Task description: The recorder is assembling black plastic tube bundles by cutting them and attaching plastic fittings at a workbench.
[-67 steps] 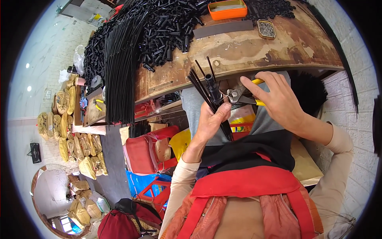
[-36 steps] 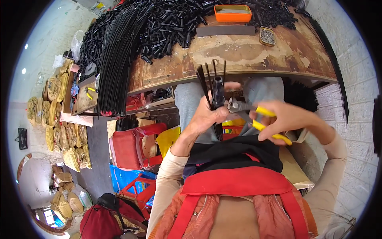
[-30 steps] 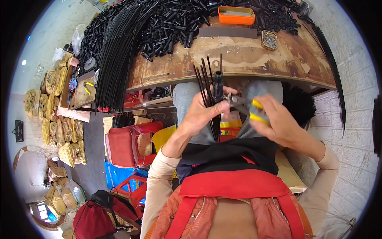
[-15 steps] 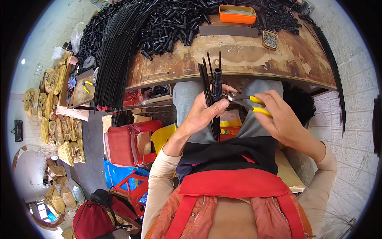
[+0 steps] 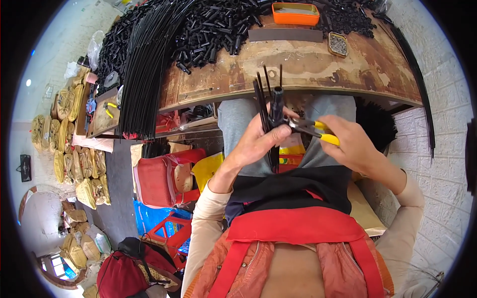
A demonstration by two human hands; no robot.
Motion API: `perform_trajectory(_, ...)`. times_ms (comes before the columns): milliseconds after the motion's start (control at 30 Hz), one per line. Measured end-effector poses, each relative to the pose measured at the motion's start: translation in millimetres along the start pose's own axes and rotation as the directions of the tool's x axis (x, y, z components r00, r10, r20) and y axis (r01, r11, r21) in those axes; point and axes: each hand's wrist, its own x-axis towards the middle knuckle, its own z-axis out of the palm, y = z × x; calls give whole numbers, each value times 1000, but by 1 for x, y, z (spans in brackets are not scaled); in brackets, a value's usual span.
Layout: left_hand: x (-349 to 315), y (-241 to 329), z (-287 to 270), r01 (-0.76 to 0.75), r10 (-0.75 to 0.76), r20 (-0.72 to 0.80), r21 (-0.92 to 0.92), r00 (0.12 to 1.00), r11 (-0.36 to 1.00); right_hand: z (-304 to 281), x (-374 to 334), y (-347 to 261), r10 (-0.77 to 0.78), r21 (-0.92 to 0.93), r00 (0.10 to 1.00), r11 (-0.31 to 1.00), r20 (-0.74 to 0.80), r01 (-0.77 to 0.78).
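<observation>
My left hand [image 5: 258,141] is closed around a black tubular plastic part [image 5: 277,103], held upright above my lap. Several thin black rods [image 5: 261,102] stand up beside the part in the same grip. In my right hand [image 5: 350,141] are pliers [image 5: 318,130] with yellow handles, the fingers wrapped round them. Their metal jaws meet the side of the black part, just by my left fingertips. Whatever sits between the jaws is too small to make out.
Ahead is a worn wooden table [image 5: 278,67] with heaped black tubular parts [image 5: 213,35], a bundle of long black rods [image 5: 149,74], an orange container [image 5: 295,15] and a small tray of metal bits [image 5: 338,44]. A red padded chair [image 5: 156,181] stands at the left.
The pliers' handles have come closer together, and their jaws have closed in at the black part's side. The part and rods have shifted slightly right in view.
</observation>
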Motion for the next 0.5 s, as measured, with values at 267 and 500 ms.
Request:
perform_trajectory(267,-3,-8,-1,-6,6,-9,-51,1000,999,12,-2,-9,215,629,811,535,544,-564)
perform_trajectory(500,-5,-9,-5,-15,15,-2,-37,1000,999,-9,8,-13,231,459,658,554,717,-694)
